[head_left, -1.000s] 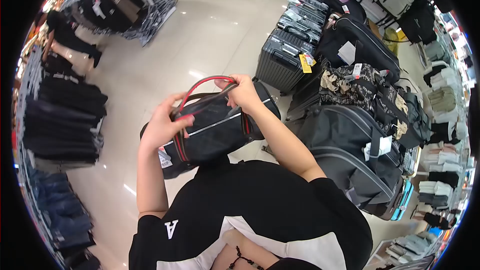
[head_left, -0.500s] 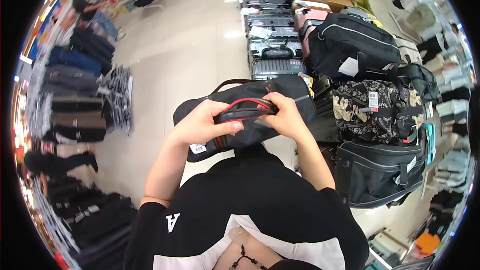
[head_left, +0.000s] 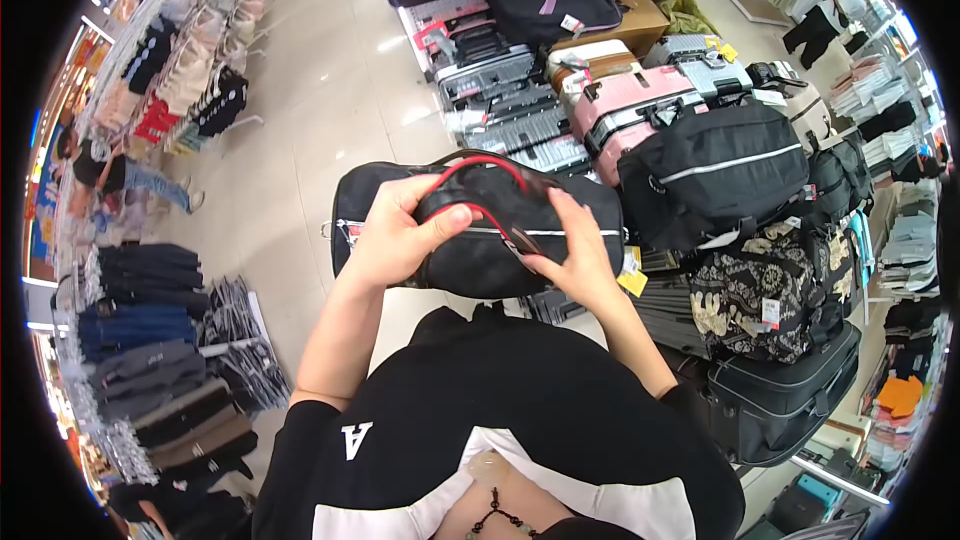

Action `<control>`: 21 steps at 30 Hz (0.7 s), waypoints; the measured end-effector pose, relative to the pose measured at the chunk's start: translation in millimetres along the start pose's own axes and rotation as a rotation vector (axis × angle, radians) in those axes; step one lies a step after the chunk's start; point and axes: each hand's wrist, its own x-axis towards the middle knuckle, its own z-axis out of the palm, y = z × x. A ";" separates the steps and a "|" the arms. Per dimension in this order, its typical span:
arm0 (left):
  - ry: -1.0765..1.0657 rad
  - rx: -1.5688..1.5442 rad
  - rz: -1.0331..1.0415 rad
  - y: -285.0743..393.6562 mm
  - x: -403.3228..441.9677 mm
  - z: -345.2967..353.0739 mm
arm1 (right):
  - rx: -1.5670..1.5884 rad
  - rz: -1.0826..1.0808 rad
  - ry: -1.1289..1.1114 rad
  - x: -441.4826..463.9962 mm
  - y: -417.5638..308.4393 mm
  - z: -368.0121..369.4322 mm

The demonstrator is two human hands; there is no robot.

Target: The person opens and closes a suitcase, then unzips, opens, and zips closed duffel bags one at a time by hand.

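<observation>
A black duffel bag (head_left: 490, 265) hangs level in front of my body, with a silver zipper along its top. Its two handles (head_left: 480, 162) are black with red edging and stand up from the bag, slightly apart. My left hand (head_left: 405, 240) is closed around their left part, thumb on top. At the right end of the handles, my right hand (head_left: 578, 252) has its thumb and fingers on either side of the straps, fingers fairly straight. The handles partly cover the bag's top.
Upright suitcases (head_left: 535, 135), including a pink suitcase (head_left: 640, 100), stand in rows ahead and right. More bags lie on the right: a grey-black bag (head_left: 725, 175), a floral bag (head_left: 745, 285) and a black case (head_left: 775, 405). Clothes racks (head_left: 150, 320) line the left of the tiled aisle (head_left: 330, 60).
The duffel bag has tipped so its zippered top faces me, and its side label is out of sight. The handles have spread, and my right hand's fingers have opened wider. My view has shifted.
</observation>
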 end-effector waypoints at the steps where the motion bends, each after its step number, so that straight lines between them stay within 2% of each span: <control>1: -0.023 0.054 -0.089 4.0 20.3 -15.3 | -0.076 0.054 0.024 7.1 10.8 1.2; 5: 0.057 0.159 0.021 -14.0 110.9 -58.4 | -0.102 0.355 0.019 6.4 71.9 28.1; 8: 0.081 0.047 0.081 -36.7 185.8 -100.1 | -0.069 0.516 0.012 -8.5 120.6 68.2; 10: 0.078 -0.020 0.151 -49.5 239.2 -122.5 | -0.112 0.756 -0.107 -15.3 133.9 95.3; 12: 0.055 -0.087 0.189 -50.6 291.3 -134.6 | -0.170 0.875 -0.180 -32.8 162.4 141.8; 14: 0.016 -0.146 0.200 -45.2 337.2 -137.5 | -0.022 1.161 -0.153 -34.8 165.4 176.3; 17: -0.072 -0.179 0.238 -39.1 404.5 -128.8 | 0.030 1.214 0.039 -69.6 192.2 262.1; 21: -0.234 -0.179 0.315 -30.7 490.9 -110.3 | 0.200 1.488 0.298 -85.3 195.4 307.8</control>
